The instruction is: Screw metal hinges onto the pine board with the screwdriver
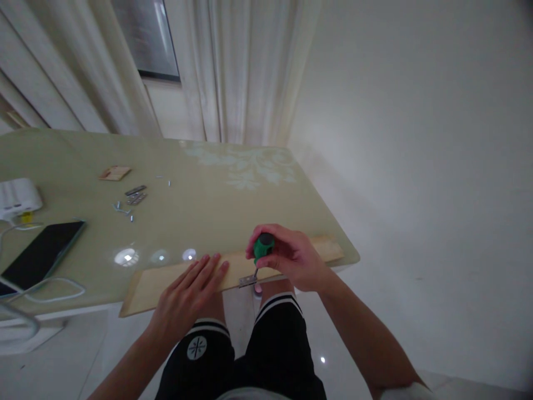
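A long pale wooden board (158, 284) lies along the table's near edge. My left hand (189, 294) rests flat on it, fingers stretched out. My right hand (287, 256) is closed round a green-handled screwdriver (262, 249) with a black cap, held upright. Its tip meets a small metal hinge (248, 280) on the board's front edge, between my two hands.
The glossy pale green table (200, 205) carries loose metal hinges and screws (132, 200), a small wooden piece (114, 173), a dark tablet (41, 253), a white cable (54, 286) and a white device (16, 199). Curtains hang behind. White floor lies to the right.
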`<state>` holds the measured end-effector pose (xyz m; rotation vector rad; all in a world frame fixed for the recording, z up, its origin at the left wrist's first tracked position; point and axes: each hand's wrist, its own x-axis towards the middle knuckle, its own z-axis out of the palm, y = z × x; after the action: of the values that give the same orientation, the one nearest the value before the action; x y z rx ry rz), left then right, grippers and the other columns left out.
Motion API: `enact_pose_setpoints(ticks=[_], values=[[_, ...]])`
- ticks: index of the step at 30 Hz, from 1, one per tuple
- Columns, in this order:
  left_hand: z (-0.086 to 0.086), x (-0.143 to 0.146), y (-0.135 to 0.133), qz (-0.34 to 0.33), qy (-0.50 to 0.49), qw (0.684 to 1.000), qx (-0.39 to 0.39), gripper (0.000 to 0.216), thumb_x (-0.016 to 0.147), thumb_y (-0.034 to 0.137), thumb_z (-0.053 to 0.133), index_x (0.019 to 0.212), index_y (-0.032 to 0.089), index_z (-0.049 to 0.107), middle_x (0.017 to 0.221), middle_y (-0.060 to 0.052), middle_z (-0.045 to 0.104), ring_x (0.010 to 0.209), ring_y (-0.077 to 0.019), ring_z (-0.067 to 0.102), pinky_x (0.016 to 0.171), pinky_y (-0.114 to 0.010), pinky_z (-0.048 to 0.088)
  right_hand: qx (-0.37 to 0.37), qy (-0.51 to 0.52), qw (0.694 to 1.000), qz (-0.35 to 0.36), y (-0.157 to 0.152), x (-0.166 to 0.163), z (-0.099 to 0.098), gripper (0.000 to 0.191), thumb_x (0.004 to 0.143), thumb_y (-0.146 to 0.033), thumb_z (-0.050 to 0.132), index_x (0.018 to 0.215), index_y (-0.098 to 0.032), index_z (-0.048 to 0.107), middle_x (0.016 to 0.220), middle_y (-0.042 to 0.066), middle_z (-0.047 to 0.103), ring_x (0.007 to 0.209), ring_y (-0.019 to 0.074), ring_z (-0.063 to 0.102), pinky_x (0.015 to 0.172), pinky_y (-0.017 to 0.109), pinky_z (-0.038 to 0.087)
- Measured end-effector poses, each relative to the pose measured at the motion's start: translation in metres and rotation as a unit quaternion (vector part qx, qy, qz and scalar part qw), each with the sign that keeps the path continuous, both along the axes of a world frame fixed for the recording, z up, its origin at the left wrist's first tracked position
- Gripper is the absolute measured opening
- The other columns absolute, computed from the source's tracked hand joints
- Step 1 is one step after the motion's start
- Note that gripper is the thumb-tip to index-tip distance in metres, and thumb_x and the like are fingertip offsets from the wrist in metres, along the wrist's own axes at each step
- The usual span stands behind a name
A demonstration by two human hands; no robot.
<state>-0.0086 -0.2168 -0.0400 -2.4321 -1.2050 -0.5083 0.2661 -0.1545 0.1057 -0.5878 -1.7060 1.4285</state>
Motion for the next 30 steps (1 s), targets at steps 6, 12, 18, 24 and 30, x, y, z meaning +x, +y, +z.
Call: enact_pose_setpoints(ticks=[6,12,18,24,30], values=[[-0.001,0.003,-0.001,0.011,-0.002,1.0,0.015,0.062,0.102,0.01,0.042,0.162,0.021,0.042,0.163,-0.01,0.05,0.146,-0.0296,0.053,0.123,-0.044,0.043,0.117,-0.016,0.959,-0.257,-0.032,-0.017,-0.029,0.043,0.085,-0.02,0.085,0.125,-0.028,0.071,0.109,0.004,0.075,0.092,0.0174,0.073,0.089,0.032,0.062],[-0.005,0.003,0.001,0.013,0.017,0.999,0.028,0.059,0.101,0.019,0.054,0.159,0.019,0.047,0.161,-0.012,0.052,0.145,-0.0302,0.054,0.124,-0.045,0.041,0.039,0.037,0.996,-0.074,-0.017,-0.009,-0.017,0.041,0.098,-0.024,0.073,0.137,-0.027,0.061,0.108,0.005,0.071,0.098,0.0155,0.07,0.09,0.031,0.056],[-0.008,0.004,0.001,0.01,0.002,1.0,0.023,0.057,0.1,0.015,0.053,0.156,0.018,0.05,0.159,-0.012,0.055,0.143,-0.0293,0.056,0.127,-0.045,0.038,-0.075,0.087,0.977,0.18,0.016,0.0,-0.01,0.038,0.101,-0.045,0.068,0.127,-0.018,0.063,0.091,0.001,0.062,0.083,0.0131,0.06,0.076,0.027,0.049],[-0.006,0.004,0.001,0.008,-0.005,0.999,0.031,0.056,0.1,0.02,0.056,0.156,0.019,0.05,0.158,-0.011,0.056,0.143,-0.029,0.056,0.127,-0.043,0.037,-0.028,0.008,0.982,0.184,0.025,0.0,0.002,0.026,0.101,-0.038,0.068,0.118,-0.017,0.066,0.108,0.01,0.072,0.102,0.019,0.068,0.093,0.036,0.052],[0.004,0.003,0.0,0.007,0.029,0.999,0.035,0.054,0.102,0.016,0.046,0.155,0.018,0.051,0.158,-0.013,0.056,0.141,-0.0301,0.058,0.119,-0.044,0.045,0.007,0.026,0.998,-0.048,-0.005,-0.013,-0.009,0.017,0.097,-0.029,0.073,0.109,-0.019,0.068,0.096,0.004,0.072,0.088,0.0154,0.069,0.083,0.029,0.055]])
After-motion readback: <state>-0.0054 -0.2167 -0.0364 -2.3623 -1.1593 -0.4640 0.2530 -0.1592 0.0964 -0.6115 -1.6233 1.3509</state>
